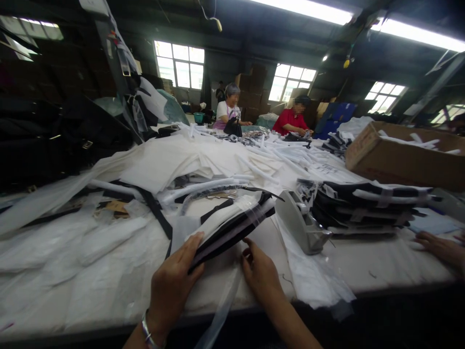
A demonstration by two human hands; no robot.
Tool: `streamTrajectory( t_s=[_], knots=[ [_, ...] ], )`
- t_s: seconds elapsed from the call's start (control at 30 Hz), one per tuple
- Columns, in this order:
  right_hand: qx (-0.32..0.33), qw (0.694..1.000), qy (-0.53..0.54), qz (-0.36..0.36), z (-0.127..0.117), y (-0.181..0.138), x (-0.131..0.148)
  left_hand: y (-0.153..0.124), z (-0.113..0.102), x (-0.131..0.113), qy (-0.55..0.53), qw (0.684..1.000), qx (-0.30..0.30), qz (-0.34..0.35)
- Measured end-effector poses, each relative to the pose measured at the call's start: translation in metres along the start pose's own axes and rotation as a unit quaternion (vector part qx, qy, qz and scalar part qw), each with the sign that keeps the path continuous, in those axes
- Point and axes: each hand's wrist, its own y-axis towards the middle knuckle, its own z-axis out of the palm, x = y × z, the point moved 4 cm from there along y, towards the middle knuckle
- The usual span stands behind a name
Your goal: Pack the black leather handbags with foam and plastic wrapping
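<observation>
A flat black bag (232, 231), with white padding along its top edge and a clear band around its far end, lies tilted on the white-covered table. My left hand (176, 274) wears a silver bracelet and grips the near end, thumb below and fingers on top. Just right of the bag, my right hand (259, 269) has its fingers curled together at the upper end of a clear plastic strip (223, 305). That strip hangs over the table's front edge. A grey tape dispenser (308, 228) stands beyond my right hand.
A stack of black bags (366, 208) sits right of the dispenser, before a cardboard box (407, 157). White sheets (163, 162) pile up behind. Another person's hand (441, 247) rests at the right edge. Two people (227, 114) work across the table.
</observation>
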Motion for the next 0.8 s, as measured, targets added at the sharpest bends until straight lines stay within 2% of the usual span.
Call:
streamTrajectory(
  t_s=[0.17, 0.33, 0.57, 0.73, 0.8],
  knots=[
    [-0.003, 1.000, -0.018, -0.020, 0.007, -0.005, 0.005, 0.001, 0.003, -0.013, -0.004, 0.998, 0.044, 0.035],
    [0.005, 0.999, -0.031, -0.029, 0.002, -0.012, -0.001, 0.003, 0.009, -0.019, -0.007, 0.996, 0.077, 0.050],
    [0.011, 0.994, -0.071, -0.080, -0.013, -0.024, -0.001, 0.003, 0.011, -0.025, -0.011, 0.994, 0.071, 0.079],
    [0.093, 0.974, -0.077, -0.194, -0.015, -0.036, -0.002, 0.003, 0.012, -0.025, -0.031, 0.994, 0.067, 0.078],
    [0.113, 0.967, -0.076, -0.216, -0.016, -0.038, -0.003, 0.003, 0.012, -0.025, -0.032, 0.994, 0.065, 0.080]
  ],
)
